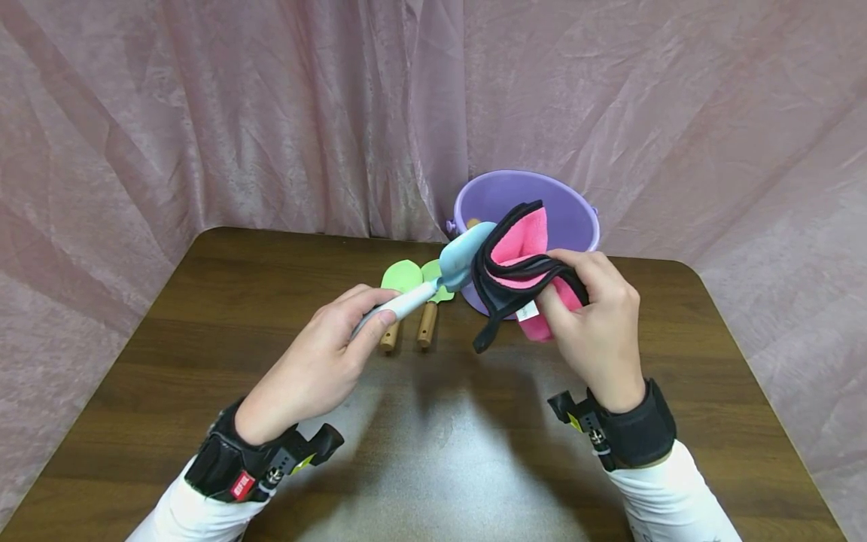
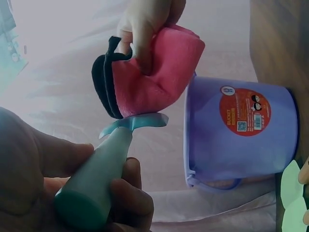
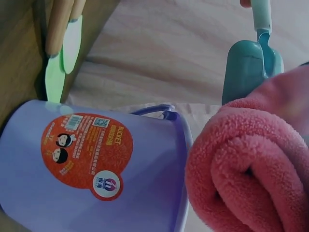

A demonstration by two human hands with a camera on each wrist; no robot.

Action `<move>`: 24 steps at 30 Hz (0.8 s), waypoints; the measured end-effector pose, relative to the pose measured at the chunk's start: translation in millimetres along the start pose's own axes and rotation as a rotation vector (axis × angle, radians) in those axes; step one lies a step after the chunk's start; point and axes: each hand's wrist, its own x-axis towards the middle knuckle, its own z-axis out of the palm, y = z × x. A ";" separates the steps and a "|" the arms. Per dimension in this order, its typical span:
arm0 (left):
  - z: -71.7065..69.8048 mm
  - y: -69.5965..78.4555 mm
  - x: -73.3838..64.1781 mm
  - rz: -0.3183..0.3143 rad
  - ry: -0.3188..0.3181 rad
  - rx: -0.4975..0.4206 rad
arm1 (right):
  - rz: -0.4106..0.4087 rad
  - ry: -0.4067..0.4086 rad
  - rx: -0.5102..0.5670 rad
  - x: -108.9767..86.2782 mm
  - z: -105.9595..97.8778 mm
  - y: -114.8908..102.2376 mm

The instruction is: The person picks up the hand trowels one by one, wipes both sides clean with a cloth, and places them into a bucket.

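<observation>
My left hand (image 1: pixel 314 361) grips a garden trowel by its pale handle (image 1: pixel 406 302), with the light blue blade (image 1: pixel 457 256) angled up and away. In my right hand (image 1: pixel 599 324) is a folded pink cloth (image 1: pixel 520 237) with black edging and a small white tag, pinched between thumb and fingers. The cloth lies against the trowel blade, as the left wrist view shows with the pink cloth (image 2: pixel 154 77) right at the blade (image 2: pixel 145 121). Seen from the right wrist, the plush cloth (image 3: pixel 241 164) is rolled in layers and covers part of the blade.
Behind the cloth stands a purple bucket (image 1: pixel 569 218) with a red label (image 2: pixel 244 112); a wooden end (image 1: pixel 473 223) shows inside it. Two green-bladed tools (image 1: pixel 401 276) with wooden handles lie left of it on the brown table (image 1: pixel 271 286). A pink curtain (image 1: pixel 305 113) hangs behind.
</observation>
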 end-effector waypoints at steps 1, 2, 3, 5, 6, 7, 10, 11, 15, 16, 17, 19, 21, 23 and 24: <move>0.2 -0.1 0.2 0.002 0.000 0.001 | -0.014 0.001 0.000 0.2 0.0 -1.1; 0.5 -0.2 0.4 0.005 0.000 0.005 | -0.028 0.001 -0.002 -0.2 0.3 -0.7; 0.7 -0.3 0.5 0.005 0.000 0.008 | -0.041 -0.001 -0.003 -0.9 1.0 0.9; 1.2 -0.5 1.0 0.007 -0.002 0.012 | -0.062 0.000 -0.007 -3.0 2.9 6.3; 1.4 -0.5 1.1 0.005 -0.004 0.012 | -0.074 -0.002 -0.009 -4.2 3.9 9.8; 1.6 -0.5 1.2 0.003 -0.007 0.012 | -0.086 -0.004 -0.011 -5.5 5.0 13.3; 2.1 -0.4 1.7 -0.007 -0.013 0.012 | -0.132 -0.016 -0.023 -8.5 7.1 21.0; 2.2 -0.3 1.6 -0.010 -0.015 0.010 | -0.152 -0.020 -0.028 -9.1 7.5 22.2; 2.7 -0.2 1.8 -0.016 -0.019 0.004 | -0.243 -0.031 -0.059 -10.3 8.5 21.5; 2.8 -0.3 1.9 -0.016 -0.019 0.003 | -0.266 -0.033 -0.065 -10.5 8.7 20.5; 2.9 -0.4 1.9 -0.017 -0.021 0.003 | -0.290 -0.032 -0.071 -10.7 9.2 19.3; 3.1 -0.7 2.3 -0.019 -0.024 0.004 | -0.336 -0.026 -0.078 -10.8 10.4 16.7; 3.1 -0.8 2.6 -0.022 -0.027 0.005 | -0.378 -0.026 -0.089 -10.9 11.2 14.2; 3.0 -0.9 2.9 -0.028 -0.031 0.005 | -0.414 -0.034 -0.100 -10.8 11.9 11.8; 2.9 -0.9 2.9 -0.032 -0.032 0.005 | -0.431 -0.042 -0.107 -10.7 12.0 10.8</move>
